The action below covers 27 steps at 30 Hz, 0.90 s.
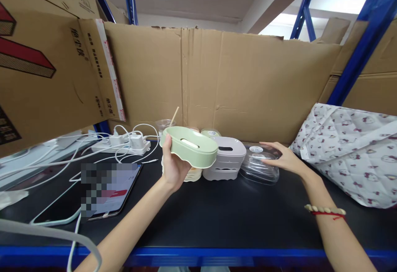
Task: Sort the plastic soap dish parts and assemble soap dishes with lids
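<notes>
My left hand point(176, 168) is closed round the near left end of a light green oval plastic dish point(203, 156), held tilted above the table. The dish has a slot in its middle and a wavy rim. Behind it, partly hidden, stands a stack of cream dishes point(193, 175). A stack of pale lilac dishes point(225, 162) is just to the right. At the far right of the row, my right hand point(283, 159) has thumb and fingers round the end of a clear plastic lid point(254, 159), topmost of a nested stack with a round white label.
At the left are two phones point(116, 195), a power strip point(136, 144) and tangled white cables point(77, 150). A clear cup point(163, 125) with a straw stands behind the dishes. A patterned quilted bag point(350, 152) lies right; a cardboard wall point(257, 86) closes the back.
</notes>
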### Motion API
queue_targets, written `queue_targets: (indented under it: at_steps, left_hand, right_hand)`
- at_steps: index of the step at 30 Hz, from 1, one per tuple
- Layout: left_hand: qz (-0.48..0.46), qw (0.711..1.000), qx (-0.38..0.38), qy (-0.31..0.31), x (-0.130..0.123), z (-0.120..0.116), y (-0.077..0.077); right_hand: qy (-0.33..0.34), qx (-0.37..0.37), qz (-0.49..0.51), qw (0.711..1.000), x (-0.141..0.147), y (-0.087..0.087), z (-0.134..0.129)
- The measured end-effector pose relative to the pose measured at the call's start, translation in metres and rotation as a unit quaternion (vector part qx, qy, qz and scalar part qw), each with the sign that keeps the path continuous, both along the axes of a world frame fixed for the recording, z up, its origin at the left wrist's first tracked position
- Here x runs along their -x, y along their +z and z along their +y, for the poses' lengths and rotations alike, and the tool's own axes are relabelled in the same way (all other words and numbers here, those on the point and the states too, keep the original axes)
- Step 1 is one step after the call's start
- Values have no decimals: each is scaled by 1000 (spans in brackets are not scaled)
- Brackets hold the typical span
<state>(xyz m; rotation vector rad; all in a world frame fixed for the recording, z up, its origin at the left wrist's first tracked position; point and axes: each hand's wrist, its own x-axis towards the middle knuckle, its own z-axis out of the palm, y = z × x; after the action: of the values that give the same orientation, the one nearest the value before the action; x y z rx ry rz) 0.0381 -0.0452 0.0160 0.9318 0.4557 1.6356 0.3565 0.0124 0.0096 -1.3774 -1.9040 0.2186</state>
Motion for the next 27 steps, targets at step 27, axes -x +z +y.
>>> queue_targets:
  at_steps: [27]
  left_hand:
    - [70,997,-6,25,2,1,0]
  right_hand:
    - [-8,-29,-31,999,15,0,0]
